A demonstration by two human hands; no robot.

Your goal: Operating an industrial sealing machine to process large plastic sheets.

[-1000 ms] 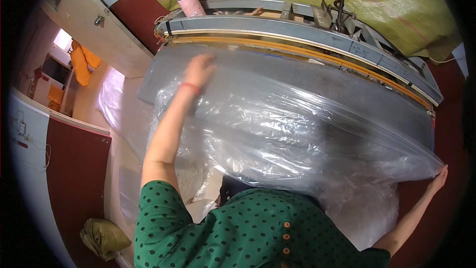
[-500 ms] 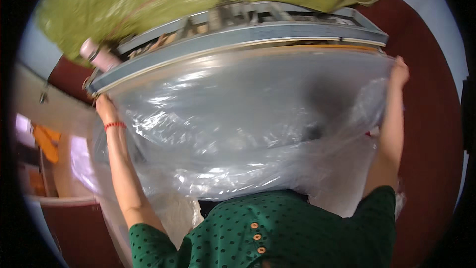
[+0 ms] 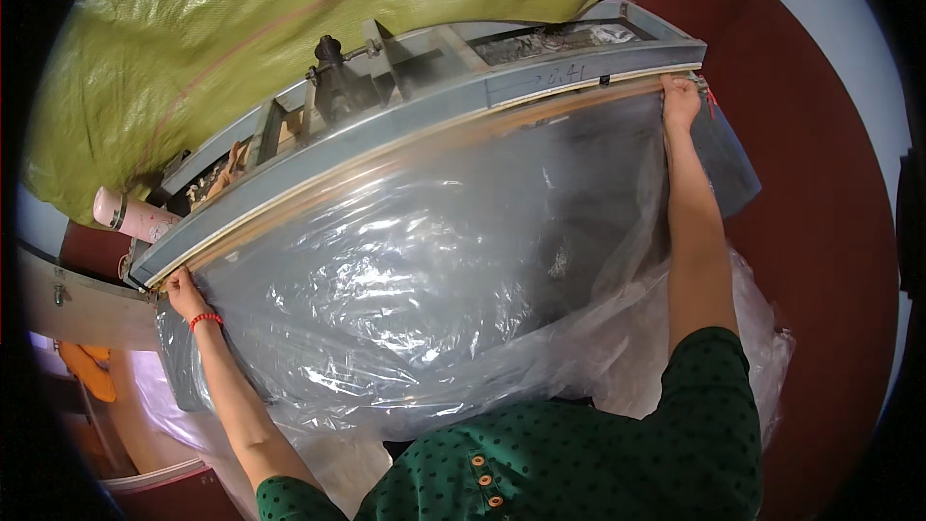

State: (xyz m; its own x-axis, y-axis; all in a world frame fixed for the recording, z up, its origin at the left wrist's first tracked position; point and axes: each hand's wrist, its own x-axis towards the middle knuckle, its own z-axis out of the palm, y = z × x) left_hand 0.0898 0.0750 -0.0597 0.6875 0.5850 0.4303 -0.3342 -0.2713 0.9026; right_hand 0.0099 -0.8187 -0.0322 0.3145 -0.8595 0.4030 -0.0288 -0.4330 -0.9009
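Note:
A large clear plastic sheet (image 3: 415, 270) lies stretched across the front of a long grey-blue machine bar (image 3: 434, 125). My left hand (image 3: 181, 291), with a red band at the wrist, pinches the sheet's edge at the bar's left end. My right hand (image 3: 680, 101) holds the sheet's edge against the bar's right end. Both arms are spread wide, in green dotted sleeves. The sheet hangs down crumpled toward my body.
A big yellow-green woven sack (image 3: 241, 48) lies behind the machine. A pink flask (image 3: 135, 217) rests at the machine's left end. Dark metal fittings (image 3: 333, 72) stand on the machine top. The floor (image 3: 820, 232) is dark red. An orange cloth (image 3: 85, 371) hangs low left.
My head has turned, so the machine now slants across the view. Both hands moved outward along the bar to its ends, pulling the plastic sheet taut.

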